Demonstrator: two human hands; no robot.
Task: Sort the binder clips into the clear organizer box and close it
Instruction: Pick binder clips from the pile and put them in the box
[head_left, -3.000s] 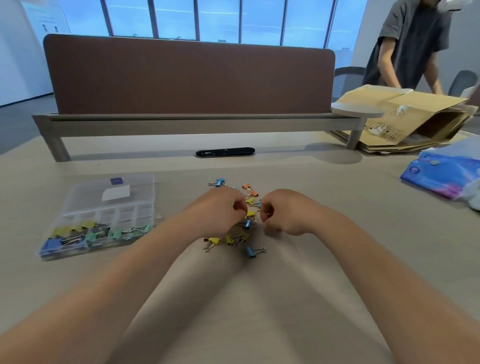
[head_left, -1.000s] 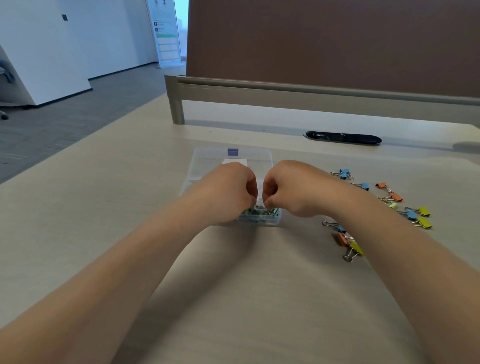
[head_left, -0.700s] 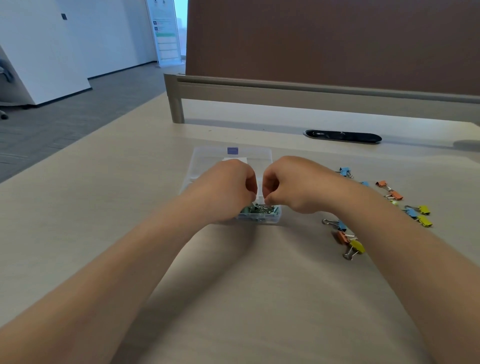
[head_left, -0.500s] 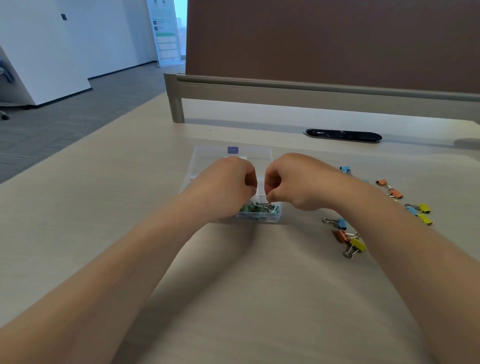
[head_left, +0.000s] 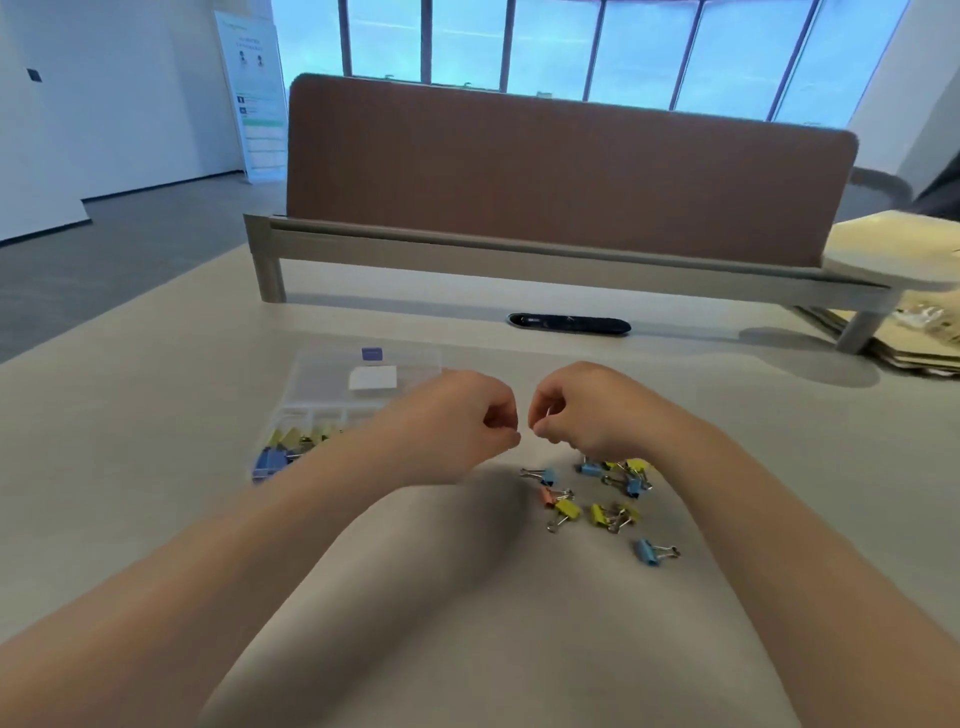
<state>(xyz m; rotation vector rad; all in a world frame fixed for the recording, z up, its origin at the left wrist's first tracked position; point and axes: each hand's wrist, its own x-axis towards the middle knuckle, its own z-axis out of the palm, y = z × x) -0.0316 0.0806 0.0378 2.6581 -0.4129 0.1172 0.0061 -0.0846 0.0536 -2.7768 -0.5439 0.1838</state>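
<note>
My left hand (head_left: 457, 421) and right hand (head_left: 587, 410) hover curled, on what I cannot tell; loose clips (head_left: 597, 499) lie just under the right, the nearer 1, the open box (head_left: 291, 415) off left.

Clear glossy plastic organizer box (head_left: 332, 382); matt table (head_left: 156, 415) (wood-look); metal-handled binder clips (head_left: 567, 509).

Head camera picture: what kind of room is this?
Probably an office: a long pale wooden desk with a brown fabric divider screen, a black oval cable slot and tall glass windows behind.
</note>
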